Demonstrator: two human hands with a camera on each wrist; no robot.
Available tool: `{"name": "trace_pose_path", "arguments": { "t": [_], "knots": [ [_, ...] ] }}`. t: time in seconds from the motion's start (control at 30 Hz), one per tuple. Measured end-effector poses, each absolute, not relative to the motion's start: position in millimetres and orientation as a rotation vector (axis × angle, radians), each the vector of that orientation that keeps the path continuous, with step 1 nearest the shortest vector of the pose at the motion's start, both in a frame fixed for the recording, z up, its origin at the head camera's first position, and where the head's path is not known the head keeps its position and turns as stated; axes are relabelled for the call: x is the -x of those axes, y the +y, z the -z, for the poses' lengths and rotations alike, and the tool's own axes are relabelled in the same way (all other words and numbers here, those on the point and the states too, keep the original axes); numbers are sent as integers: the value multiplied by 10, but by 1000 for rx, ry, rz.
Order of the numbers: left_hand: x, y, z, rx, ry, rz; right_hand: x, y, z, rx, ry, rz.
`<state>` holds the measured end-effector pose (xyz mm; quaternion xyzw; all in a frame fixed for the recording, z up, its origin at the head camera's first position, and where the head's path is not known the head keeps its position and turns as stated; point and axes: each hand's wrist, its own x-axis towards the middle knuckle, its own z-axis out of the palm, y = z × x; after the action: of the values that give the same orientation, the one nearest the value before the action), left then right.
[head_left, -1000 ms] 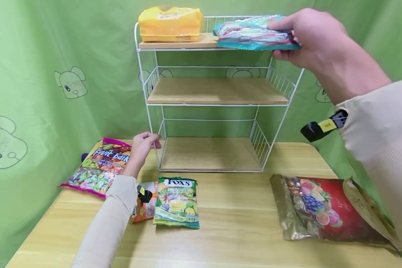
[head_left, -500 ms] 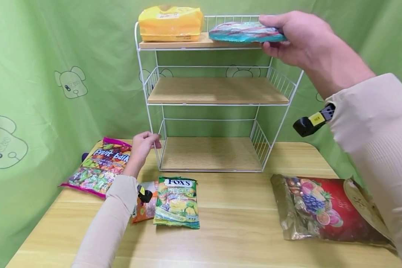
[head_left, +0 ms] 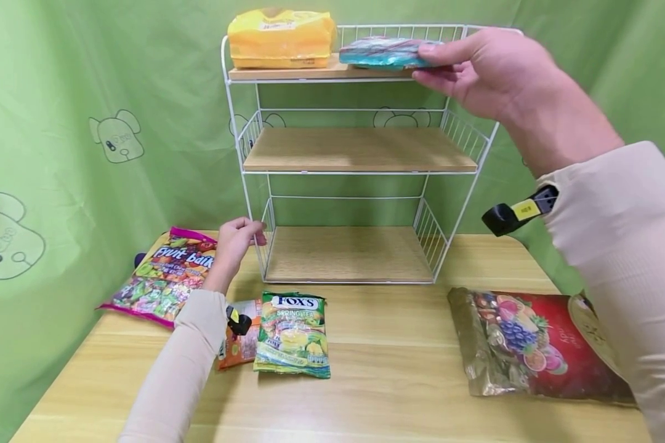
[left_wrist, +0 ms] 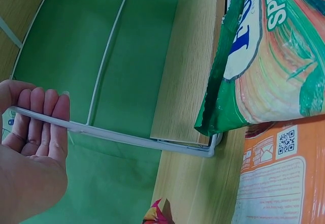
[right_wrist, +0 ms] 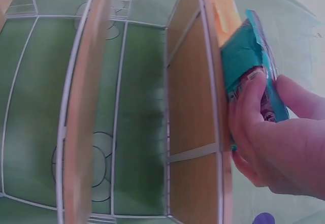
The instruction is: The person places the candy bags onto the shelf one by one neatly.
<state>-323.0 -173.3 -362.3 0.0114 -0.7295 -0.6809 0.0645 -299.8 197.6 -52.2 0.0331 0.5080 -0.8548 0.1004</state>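
Observation:
My right hand (head_left: 499, 74) pinches a flat teal candy bag (head_left: 382, 52) between thumb and fingers, at the top shelf of a white wire rack (head_left: 360, 151) with wooden boards. In the right wrist view the teal bag (right_wrist: 244, 56) lies close over the top board, its near end inside the hand. To its left on that shelf sits a yellow package (head_left: 282, 40). Low on the rack's left side, my left hand (head_left: 235, 246) grips the front post. The left wrist view shows the fingers curled round this white post (left_wrist: 127, 138).
A green Fox's candy bag (head_left: 292, 335) lies before the rack, overlapping an orange bag (head_left: 242, 351). Farther left is a colourful fruit candy bag (head_left: 163, 280), partly behind the left arm. A large red and gold bag (head_left: 537, 344) lies at right, partly under the right sleeve.
My right hand has moved left with the teal bag, bringing it farther in over the top shelf and nearer the yellow package. The left hand has stayed on the post.

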Motion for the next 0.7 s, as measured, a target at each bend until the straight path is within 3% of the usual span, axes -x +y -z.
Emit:
{"name": "trace_pose_path", "arguments": {
  "t": [0.3, 0.7],
  "knots": [
    [3206, -1710, 3613, -24, -2210, 2029, 2925, 1902, 732, -67, 1879, 2453],
    [3204, -1738, 3639, -16, -2215, 2029, 2865, 1677, 867, 37, 2718, 2018]
  ]
}}
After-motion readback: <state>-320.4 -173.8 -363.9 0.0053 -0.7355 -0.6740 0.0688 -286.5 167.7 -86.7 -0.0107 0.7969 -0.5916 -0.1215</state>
